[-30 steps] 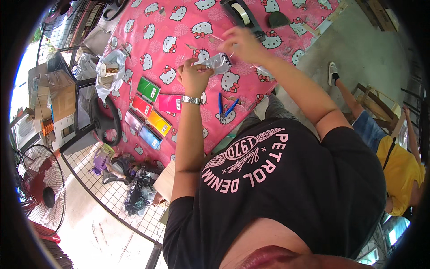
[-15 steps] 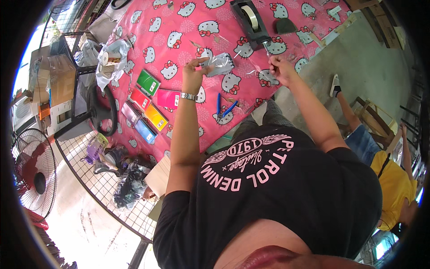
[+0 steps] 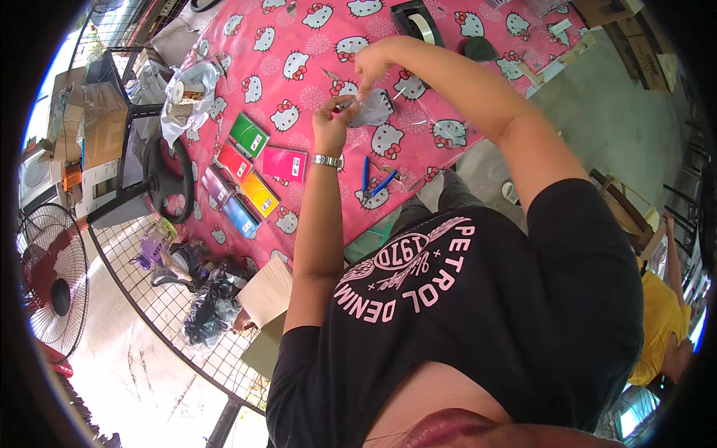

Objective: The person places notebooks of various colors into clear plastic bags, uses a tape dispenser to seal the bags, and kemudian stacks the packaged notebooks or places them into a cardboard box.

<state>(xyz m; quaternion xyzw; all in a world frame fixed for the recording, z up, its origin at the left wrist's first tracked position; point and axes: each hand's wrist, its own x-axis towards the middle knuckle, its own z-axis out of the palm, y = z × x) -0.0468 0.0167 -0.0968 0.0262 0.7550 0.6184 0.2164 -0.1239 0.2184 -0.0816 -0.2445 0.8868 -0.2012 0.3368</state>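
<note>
My left hand [image 3: 333, 119] is closed on the near-left end of a clear plastic packet [image 3: 376, 107] with something dark inside, above the pink patterned tablecloth [image 3: 314, 201]. Reaching across from the right, my right hand [image 3: 373, 66] has its fingers bent down to the packet's edge, close by the left fingertips. Whatever its fingertips hold is too small to make out. Beyond that forearm stands a black tape dispenser [image 3: 418, 22], partly hidden by the arm. Blue-handled pliers [image 3: 376, 183] lie on the near side of the packet.
Several small spiral notebooks lie left of my left forearm, among them a green one [image 3: 249, 135] and a pink one [image 3: 284, 164]. A dark rounded object [image 3: 479, 50] sits right of the dispenser. A fan [image 3: 58, 291] stands far left. Another person in yellow [image 3: 661, 321] is at right.
My right hand has left the tape dispenser, where a clear strip stretched to it, and swung left to the packet. My left hand still holds the packet in nearly the same place.
</note>
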